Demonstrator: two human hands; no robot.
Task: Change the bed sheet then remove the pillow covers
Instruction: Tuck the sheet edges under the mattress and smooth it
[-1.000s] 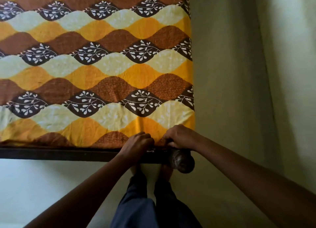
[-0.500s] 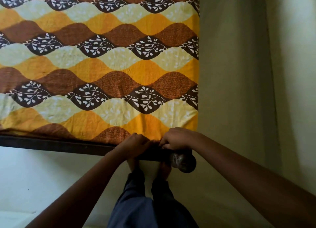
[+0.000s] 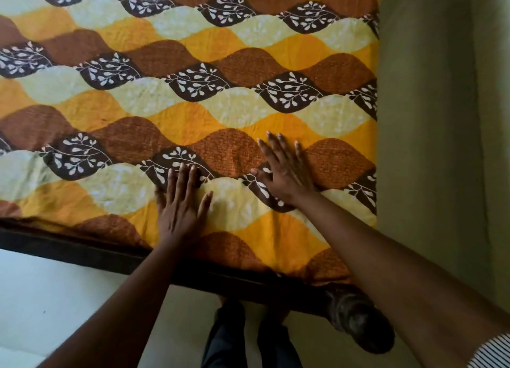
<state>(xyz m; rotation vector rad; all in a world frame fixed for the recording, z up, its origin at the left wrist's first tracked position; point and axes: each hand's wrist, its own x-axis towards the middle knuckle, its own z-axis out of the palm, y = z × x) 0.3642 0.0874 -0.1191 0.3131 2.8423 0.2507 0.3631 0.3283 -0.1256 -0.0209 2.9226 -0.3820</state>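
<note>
A bed sheet (image 3: 193, 91) with wavy yellow, orange, brown and cream bands and white leaf prints covers the bed across most of the view. My left hand (image 3: 180, 205) lies flat on the sheet near the bed's near edge, fingers straight and spread. My right hand (image 3: 287, 171) presses flat on the sheet a little farther in and to the right, fingers also straight. Neither hand holds anything. No pillows or pillow covers are in view.
The dark wooden bed frame (image 3: 91, 251) runs along the near edge, ending in a rounded corner post (image 3: 358, 323) at the right. A pale green wall (image 3: 441, 119) borders the bed's right side. My feet and dark trousers (image 3: 248, 337) stand on the light floor (image 3: 55, 298) below.
Both hands have left the sheet's near edge by the corner post and moved up onto the bed top, where they now lie flat. The camera has moved closer over the bed.
</note>
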